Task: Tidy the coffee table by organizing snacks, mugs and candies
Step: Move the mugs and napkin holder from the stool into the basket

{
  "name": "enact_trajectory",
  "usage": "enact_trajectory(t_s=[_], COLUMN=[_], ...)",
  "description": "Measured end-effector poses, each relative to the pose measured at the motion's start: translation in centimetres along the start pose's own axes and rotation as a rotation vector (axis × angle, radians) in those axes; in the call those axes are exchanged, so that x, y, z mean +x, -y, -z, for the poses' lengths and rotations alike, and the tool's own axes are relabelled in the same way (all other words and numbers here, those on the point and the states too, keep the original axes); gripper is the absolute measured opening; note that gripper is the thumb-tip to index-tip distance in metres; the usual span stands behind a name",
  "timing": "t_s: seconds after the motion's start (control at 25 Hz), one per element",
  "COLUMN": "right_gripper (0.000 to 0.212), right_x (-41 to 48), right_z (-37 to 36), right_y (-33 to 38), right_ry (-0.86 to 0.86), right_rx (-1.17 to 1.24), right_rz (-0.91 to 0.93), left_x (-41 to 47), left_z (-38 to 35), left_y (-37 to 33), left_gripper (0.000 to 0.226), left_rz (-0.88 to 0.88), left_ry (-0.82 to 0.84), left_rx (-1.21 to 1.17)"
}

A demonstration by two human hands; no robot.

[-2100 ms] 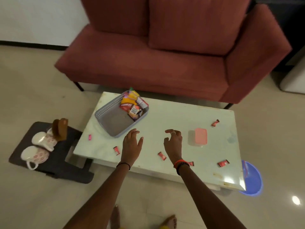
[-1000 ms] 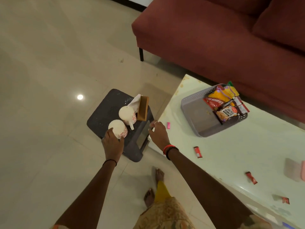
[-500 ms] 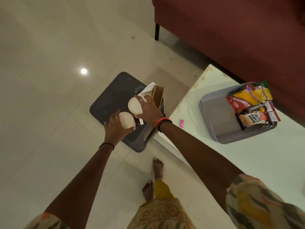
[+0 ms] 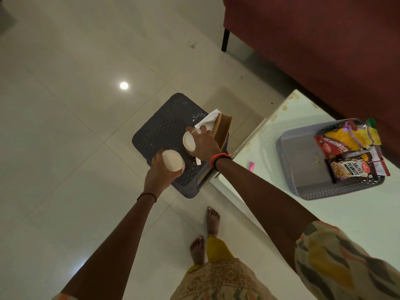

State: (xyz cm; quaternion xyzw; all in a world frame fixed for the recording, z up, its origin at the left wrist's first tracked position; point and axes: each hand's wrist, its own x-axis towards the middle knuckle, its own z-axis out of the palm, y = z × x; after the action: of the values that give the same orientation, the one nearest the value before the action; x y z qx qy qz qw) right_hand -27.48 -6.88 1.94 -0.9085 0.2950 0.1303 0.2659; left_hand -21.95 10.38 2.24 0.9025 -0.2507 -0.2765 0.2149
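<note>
Pale glass-topped table [image 4: 270, 148]: bore no mug in view. Dark textured plastic stool [image 4: 164, 124] beside it: two white ceramic mugs sat over it. Your left grip [image 4: 159, 175] clasped the nearer mug [image 4: 172, 163], your right grip [image 4: 204, 142] the farther mug [image 4: 189, 141]. Step was collecting mugs; next called for a level carry.

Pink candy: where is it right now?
Head view: the pink candy lies on the coffee table near its left end, between the dark stool and the grey basket.
</note>
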Motion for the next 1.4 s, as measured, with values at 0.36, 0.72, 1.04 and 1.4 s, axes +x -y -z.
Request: enact_trajectory(t_s=[0.36,0.72,1.04,1.4], right_gripper=[0.083,0.084,0.08,0.087], right_x=[-5.3,-15.4,-22.8,-27.1], right_z=[1.5,6.4,9.7,12.8], right_y=[1.9,-1.5,-9.3,-22.0], right_ry=[-0.141,-0.245,-0.412,-0.48], right_rx=[0.042,0.179,0.318,0.406], right_rz=[0.0,-0.205,-0.453,-0.724], left_x=[-2.4,-6.6,-7.9,-6.4], left_z=[3.3,5.4,1.8,-8.1], left_y=[0.4,-6.1,-17.6,-31.2], left_gripper=[0.09,0.09,0.089,0.091], left_rz=[0.026,-0.079,-0.284,-0.494], left_ry=[-0.084,-0.029,0.117,0.261], left_rx=[-0.09,-0.135,-0.125,0.046])
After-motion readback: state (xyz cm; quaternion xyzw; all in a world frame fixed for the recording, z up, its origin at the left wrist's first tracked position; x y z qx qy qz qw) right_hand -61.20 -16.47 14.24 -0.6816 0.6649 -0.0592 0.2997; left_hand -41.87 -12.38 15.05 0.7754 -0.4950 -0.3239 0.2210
